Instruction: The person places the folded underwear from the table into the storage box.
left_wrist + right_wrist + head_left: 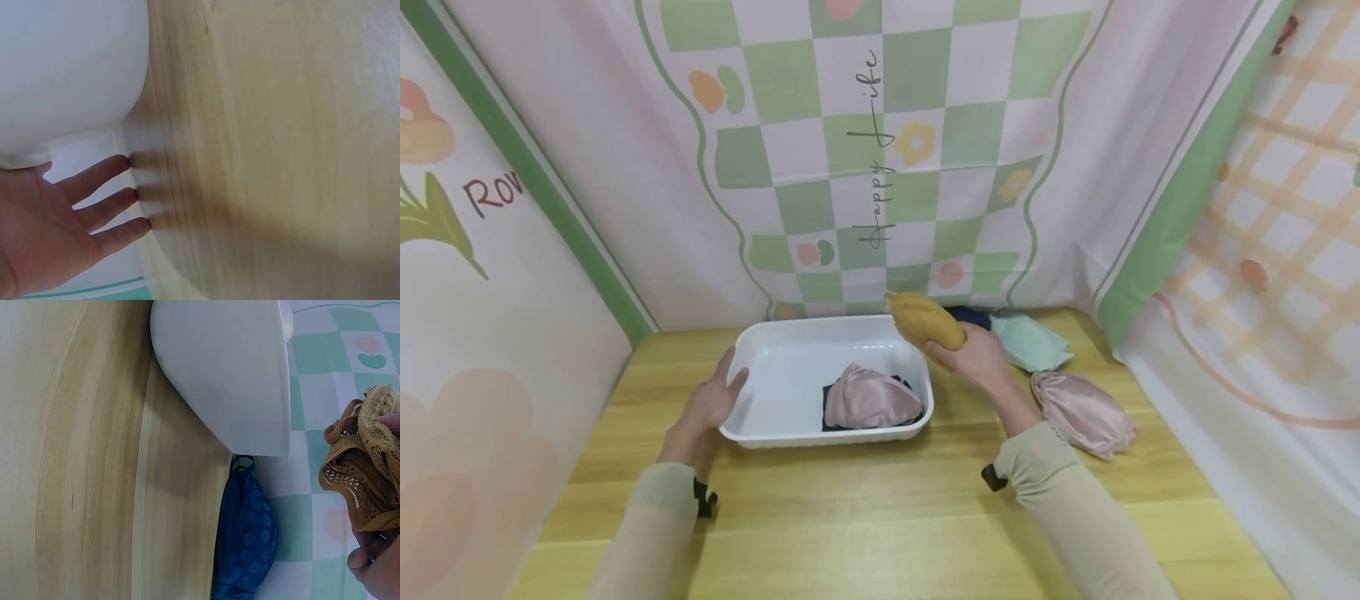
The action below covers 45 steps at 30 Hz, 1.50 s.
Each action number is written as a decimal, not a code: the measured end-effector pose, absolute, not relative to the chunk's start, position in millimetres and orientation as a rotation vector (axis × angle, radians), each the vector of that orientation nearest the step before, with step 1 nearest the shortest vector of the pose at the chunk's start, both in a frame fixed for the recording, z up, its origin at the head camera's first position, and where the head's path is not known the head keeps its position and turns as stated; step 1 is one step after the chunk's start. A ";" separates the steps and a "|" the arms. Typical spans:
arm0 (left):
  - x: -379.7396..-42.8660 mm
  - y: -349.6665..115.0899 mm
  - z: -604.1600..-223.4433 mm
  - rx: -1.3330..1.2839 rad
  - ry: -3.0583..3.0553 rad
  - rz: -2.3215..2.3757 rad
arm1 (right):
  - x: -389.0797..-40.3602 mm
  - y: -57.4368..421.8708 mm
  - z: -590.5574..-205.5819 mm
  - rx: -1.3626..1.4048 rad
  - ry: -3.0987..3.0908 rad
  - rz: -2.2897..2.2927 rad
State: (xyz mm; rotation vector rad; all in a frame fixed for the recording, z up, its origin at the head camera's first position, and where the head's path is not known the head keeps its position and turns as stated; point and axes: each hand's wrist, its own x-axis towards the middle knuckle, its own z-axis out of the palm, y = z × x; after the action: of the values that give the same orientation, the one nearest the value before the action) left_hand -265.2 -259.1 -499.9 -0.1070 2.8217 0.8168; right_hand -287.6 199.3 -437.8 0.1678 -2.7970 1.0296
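A mustard-yellow bra (925, 321) with lace trim is gripped by my right hand (977, 358), held up over the right end of a white tray (782, 325). Its straps and lace edge show bunched between the fingers in the right wrist view. My left hand (711, 400) is at the tray's left side, thumb by the rim. In the left wrist view its fingers (103, 209) are spread and fairly straight, tips at the wooden table. Inside the tray, at the right, a pink satin bra (868, 400) lies over a dark piece (830, 408), mostly covered.
Right of the tray on the table (880, 525) lie a mint-green bra (1030, 340) and another pink satin bra (1082, 412). A navy patterned bra (247, 528) lies by the tray's back right corner. Printed curtains (850, 192) hang behind and at both sides.
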 end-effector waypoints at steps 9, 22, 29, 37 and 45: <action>-265.3 -260.4 -501.1 -0.097 2.829 0.814 | -289.6 191.8 -438.2 0.212 -2.798 0.971; -265.4 -259.1 -501.3 -0.119 2.814 0.812 | -296.8 178.5 -442.6 0.299 -2.813 0.840; -264.6 -257.9 -498.4 -0.134 2.801 0.812 | -300.7 172.1 -443.4 0.345 -2.818 0.791; -265.0 -257.4 -498.9 -0.129 2.809 0.805 | -305.4 166.1 -444.7 0.371 -2.847 0.754; -264.6 -257.7 -498.8 -0.129 2.809 0.809 | -307.6 160.3 -446.0 0.421 -2.829 0.722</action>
State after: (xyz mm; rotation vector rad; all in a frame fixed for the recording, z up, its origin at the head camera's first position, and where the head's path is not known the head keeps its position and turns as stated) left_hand -264.6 -257.7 -498.8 -0.1290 2.8088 0.8094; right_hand -307.6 160.3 -446.0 0.4210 -2.8289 0.7223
